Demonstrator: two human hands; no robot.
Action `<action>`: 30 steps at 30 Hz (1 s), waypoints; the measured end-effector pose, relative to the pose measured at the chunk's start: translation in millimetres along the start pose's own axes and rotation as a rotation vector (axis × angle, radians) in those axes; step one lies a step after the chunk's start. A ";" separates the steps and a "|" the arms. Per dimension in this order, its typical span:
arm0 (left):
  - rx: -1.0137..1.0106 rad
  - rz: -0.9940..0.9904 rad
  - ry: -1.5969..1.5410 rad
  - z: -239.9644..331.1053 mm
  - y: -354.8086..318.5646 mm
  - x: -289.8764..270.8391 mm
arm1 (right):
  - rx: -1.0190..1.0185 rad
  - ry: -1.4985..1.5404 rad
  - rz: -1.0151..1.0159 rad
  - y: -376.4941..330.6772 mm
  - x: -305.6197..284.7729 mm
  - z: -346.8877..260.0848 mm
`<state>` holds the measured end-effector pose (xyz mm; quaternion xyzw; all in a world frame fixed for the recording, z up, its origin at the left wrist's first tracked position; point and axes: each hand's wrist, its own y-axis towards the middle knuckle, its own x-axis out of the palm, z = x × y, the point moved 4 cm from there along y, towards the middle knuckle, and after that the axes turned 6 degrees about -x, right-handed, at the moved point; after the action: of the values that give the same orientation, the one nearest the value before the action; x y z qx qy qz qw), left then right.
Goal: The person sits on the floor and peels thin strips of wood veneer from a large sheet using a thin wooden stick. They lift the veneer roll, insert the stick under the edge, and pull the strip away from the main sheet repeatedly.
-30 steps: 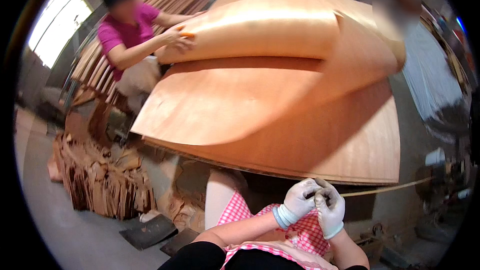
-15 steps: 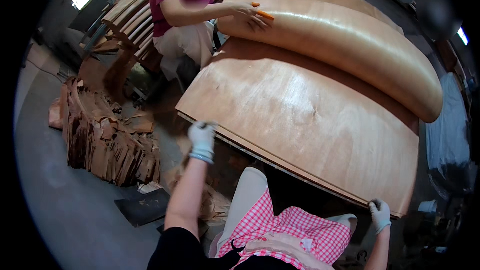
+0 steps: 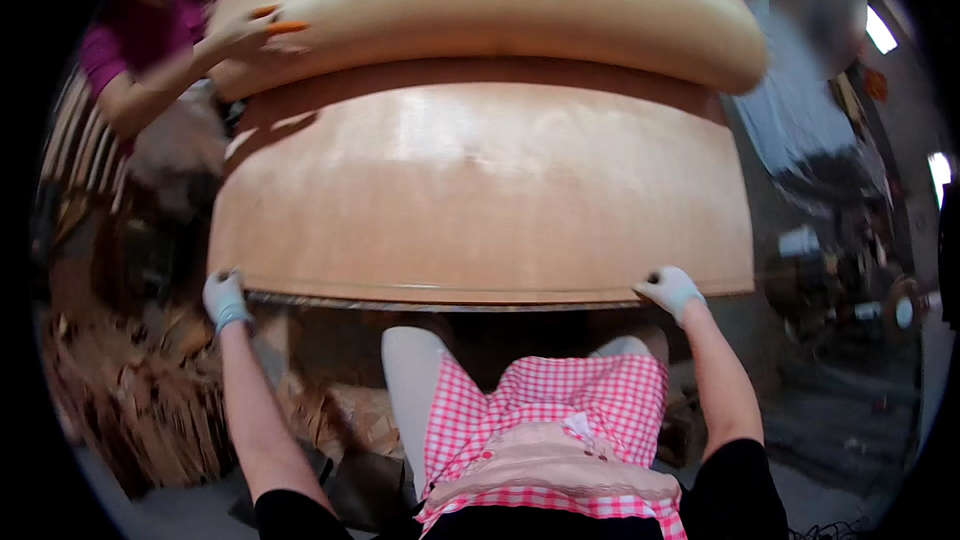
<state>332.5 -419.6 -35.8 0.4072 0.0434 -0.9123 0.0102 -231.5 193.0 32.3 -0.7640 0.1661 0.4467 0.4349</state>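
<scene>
A broad sheet of wood veneer [image 3: 480, 210] lies in front of me, its near edge running across above my knees. My left hand [image 3: 224, 298], in a whitish glove, is closed on the sheet's near left corner. Toward the right end of the same edge, my right hand [image 3: 668, 292], gloved too, pinches the rim between thumb and fingers. Behind, a second veneer sheet [image 3: 480, 15] is curled over into a thick roll that shades the flat one. A co-worker's hand [image 3: 245, 38] rests at the roll's left end with an orange tool [image 3: 286, 28].
The co-worker in a purple top [image 3: 160, 25] is at the far left. Torn veneer scraps [image 3: 150, 420] are heaped on the floor at my left. Slatted curved wood [image 3: 85, 135] stands behind them. Plastic-wrapped material [image 3: 800, 115] is at the far right.
My view has turned, so the sheet's near edge now lies level. My left hand has moved to the left corner; my right hand has shifted inward from the right corner along the edge.
</scene>
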 end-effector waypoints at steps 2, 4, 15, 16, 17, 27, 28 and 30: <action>-0.067 -0.029 0.098 19.7 -12.6 1.3 | 0.081 0.017 -0.008 2.3 1.0 0.0; -0.138 0.256 0.526 130.3 -88.6 13.7 | 0.125 0.032 -0.035 -9.5 -4.7 21.1; 0.834 -0.542 0.390 313.9 -473.0 240.8 | -0.020 0.075 -0.028 0.9 2.7 2.6; 0.821 -0.565 0.419 318.8 -484.3 248.5 | -0.017 0.081 -0.041 3.0 6.1 4.9; 0.819 -0.552 0.435 316.4 -484.2 253.2 | -0.044 0.144 -0.036 0.2 9.5 8.2; 0.812 -0.517 0.448 306.1 -469.4 257.6 | 0.328 0.047 0.099 -56.2 -68.0 302.7; 0.808 -0.523 0.451 306.4 -470.9 258.6 | 0.356 0.034 0.106 -58.1 -68.4 326.9; 0.792 -0.521 0.457 309.0 -472.9 254.0 | 0.412 0.004 0.095 -54.8 -69.2 344.2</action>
<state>-92.0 28.7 14.1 0.5442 -0.2039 -0.7189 -0.3813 -419.2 494.5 41.2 -0.6511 0.2907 0.4219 0.5599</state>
